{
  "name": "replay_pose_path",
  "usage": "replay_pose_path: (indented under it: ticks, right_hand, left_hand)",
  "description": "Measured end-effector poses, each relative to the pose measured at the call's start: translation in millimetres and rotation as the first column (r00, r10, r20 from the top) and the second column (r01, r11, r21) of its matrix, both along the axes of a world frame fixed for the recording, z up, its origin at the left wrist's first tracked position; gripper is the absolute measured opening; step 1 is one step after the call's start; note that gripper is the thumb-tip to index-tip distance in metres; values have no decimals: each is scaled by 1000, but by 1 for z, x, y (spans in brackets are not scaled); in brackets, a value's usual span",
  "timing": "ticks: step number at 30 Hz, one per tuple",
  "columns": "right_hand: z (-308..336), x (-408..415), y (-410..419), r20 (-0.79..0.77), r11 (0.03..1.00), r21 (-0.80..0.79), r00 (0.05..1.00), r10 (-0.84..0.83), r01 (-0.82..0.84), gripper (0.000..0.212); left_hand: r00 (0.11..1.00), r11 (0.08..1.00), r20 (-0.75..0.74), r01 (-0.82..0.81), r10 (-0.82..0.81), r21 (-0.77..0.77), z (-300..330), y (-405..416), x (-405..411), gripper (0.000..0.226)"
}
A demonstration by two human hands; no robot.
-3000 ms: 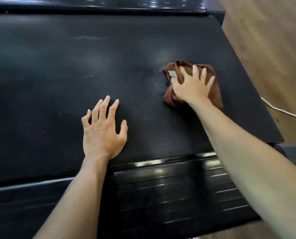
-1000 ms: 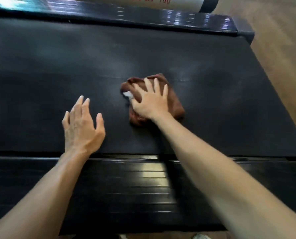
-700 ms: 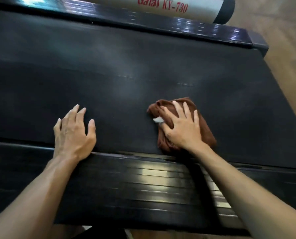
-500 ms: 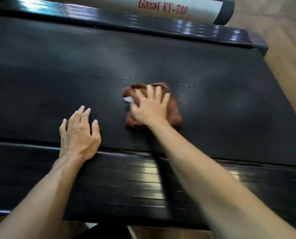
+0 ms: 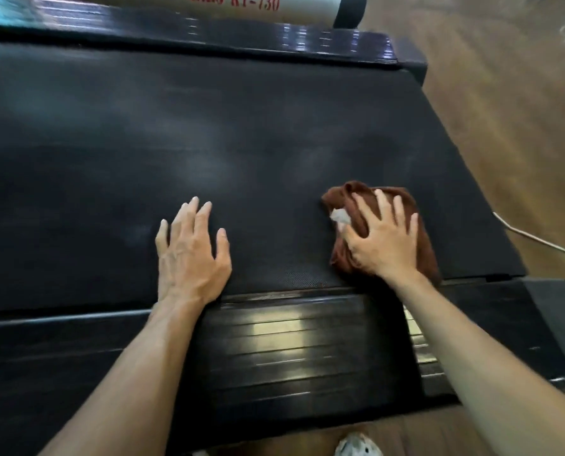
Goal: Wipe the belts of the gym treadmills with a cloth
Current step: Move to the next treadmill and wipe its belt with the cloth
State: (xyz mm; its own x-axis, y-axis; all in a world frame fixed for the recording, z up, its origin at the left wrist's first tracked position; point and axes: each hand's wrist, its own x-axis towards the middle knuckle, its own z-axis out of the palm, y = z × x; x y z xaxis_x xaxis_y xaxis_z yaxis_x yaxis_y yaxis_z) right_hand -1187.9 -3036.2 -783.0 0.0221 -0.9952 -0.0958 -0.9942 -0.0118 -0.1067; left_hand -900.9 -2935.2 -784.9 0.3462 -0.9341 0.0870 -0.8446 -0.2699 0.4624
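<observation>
The black treadmill belt [image 5: 208,153] fills most of the head view. A crumpled brown cloth [image 5: 346,199] with a small white tag lies on the belt at its near right part. My right hand [image 5: 381,238] presses flat on the cloth with spread fingers. My left hand [image 5: 190,255] rests flat on the bare belt to the left, fingers straight, near the belt's front edge.
A glossy black ribbed side rail [image 5: 291,343] runs along the near edge of the belt. Another rail [image 5: 241,37] and a white frame tube with red lettering [image 5: 261,4] lie beyond. Wooden floor [image 5: 521,126] and a white cable [image 5: 537,240] are at the right.
My right hand has slid the cloth to the right and nearer the front edge of the belt. My left hand stays flat on the belt.
</observation>
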Motion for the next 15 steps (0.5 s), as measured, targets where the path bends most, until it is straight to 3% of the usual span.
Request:
replay_pose_path:
  ticks: [4, 8, 12, 15]
  right_hand:
    - [3, -25, -60, 6, 983, 18, 983, -182, 182, 72]
    - [3, 9, -82, 18, 999, 36, 1000, -25, 25, 69]
    - [1, -3, -17, -5, 965, -13, 965, 263, -263, 73]
    - [2, -64, -1, -51, 997, 5, 996, 77, -77, 84]
  left_hand:
    - [982, 982, 1, 189, -189, -23, -6, -38, -70, 55]
    - [965, 973, 130, 219, -227, 71, -17, -50, -83, 62]
    - [969, 978, 148, 187, -200, 98, -16, -51, -85, 63]
    - [968, 980, 164, 177, -191, 96, -15, -50, -88, 62]
